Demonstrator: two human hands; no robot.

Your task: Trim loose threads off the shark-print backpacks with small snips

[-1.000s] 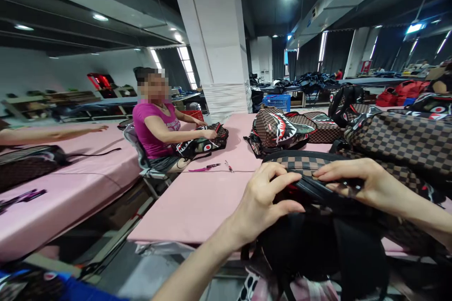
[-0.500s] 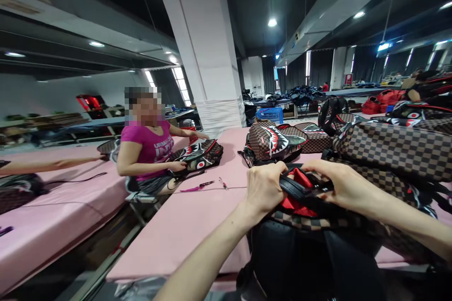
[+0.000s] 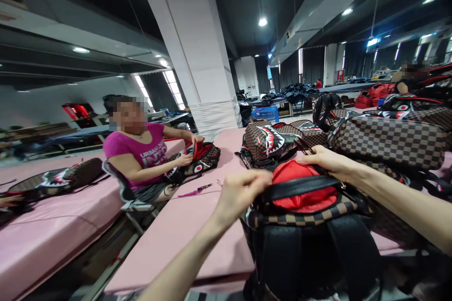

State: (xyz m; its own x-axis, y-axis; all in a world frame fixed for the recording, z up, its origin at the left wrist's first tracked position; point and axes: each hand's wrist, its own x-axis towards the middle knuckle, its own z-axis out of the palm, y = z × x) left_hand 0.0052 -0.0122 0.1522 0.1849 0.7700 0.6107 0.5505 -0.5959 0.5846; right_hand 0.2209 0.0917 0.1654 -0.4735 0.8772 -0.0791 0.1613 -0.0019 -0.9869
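A brown-and-black checkered backpack (image 3: 300,218) stands upright in front of me, its black straps facing me. Its top gapes, showing red lining (image 3: 303,197), and a black strip crosses the mouth. My right hand (image 3: 326,162) pinches the far right rim of this opening. At the left end of the mouth is my left hand (image 3: 243,190), its fingers curled closed and slightly blurred; what they hold, if anything, is hidden.
Shark-mouth backpacks (image 3: 271,138) and a large checkered bag (image 3: 391,141) lie on the pink table (image 3: 183,240). A purple-handled tool (image 3: 196,191) rests left of me. Across the table sits a person in a magenta shirt (image 3: 148,150), handling another backpack (image 3: 208,162). A white pillar (image 3: 190,47) stands behind.
The backpack's mouth has spread wide, baring more red lining. My hands have moved apart, the left one outward and the right one to the far rim. The co-worker's backpack now shows red lining.
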